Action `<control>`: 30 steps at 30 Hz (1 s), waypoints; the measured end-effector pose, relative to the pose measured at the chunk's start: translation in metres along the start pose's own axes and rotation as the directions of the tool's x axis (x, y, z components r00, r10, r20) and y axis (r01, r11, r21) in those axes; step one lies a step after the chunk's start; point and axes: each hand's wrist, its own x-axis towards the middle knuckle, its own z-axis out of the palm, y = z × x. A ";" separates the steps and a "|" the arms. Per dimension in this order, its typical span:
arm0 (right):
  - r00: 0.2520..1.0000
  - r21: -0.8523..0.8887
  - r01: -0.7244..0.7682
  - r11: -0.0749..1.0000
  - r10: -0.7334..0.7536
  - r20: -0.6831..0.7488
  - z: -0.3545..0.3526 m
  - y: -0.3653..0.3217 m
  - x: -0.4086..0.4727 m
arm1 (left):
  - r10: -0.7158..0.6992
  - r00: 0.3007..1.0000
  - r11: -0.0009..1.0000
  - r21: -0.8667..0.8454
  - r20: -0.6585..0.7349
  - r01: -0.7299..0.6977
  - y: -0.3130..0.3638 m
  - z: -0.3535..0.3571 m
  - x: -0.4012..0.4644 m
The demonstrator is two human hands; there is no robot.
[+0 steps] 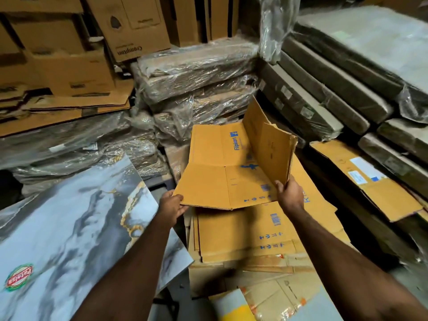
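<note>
both hands are on the flattened flipkart carton [220, 163], held up just above the stack of flattened cartons [243, 237] in the middle of the floor space. the left hand [171, 209] has the near left corner, its fingers [183, 206] curled round the edge of the flap, thumb side on top. the right hand [289, 195] pinches the near lower corner of the carton's right panel, fingers narrow and clamped on the cardboard. that right panel stands up, tilted away to the right, while the rest of the carton lies nearly flat with the blue flipkart print facing up at the far end. the near edge of the carton hangs clear of the stack below, casting a shadow across the top sheet there, which carries blue barcodes and markings of its own.

to the left, a large marbled grey-blue sheet [69, 223] leans in at an angle, a red and green sticker [19, 277] on its near corner. behind the carton, plastic-wrapped bundles [196, 72] are piled up. further back, brown boxes, one printed crompton [132, 26], upside down. on the right, long wrapped slabs [335, 84] stacked in rows, and in front of them a flat carton with white labels [375, 181].
</note>
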 end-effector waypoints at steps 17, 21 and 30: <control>0.527 0.441 -0.846 0.299 0.592 0.610 0.056 0.038 -0.027 | -0.107 0.957 0.908 0.419 0.268 -0.015 -0.064 0.000 -0.006; 0.465 0.383 -0.883 0.272 0.623 0.629 0.052 0.049 -0.043 | -0.193 0.946 0.790 0.613 0.261 -0.008 -0.076 0.007 -0.015; 0.706 0.504 -0.674 0.540 0.272 0.653 0.074 -0.044 -0.107 | 0.005 0.931 0.946 0.300 0.366 -0.123 -0.031 -0.021 -0.072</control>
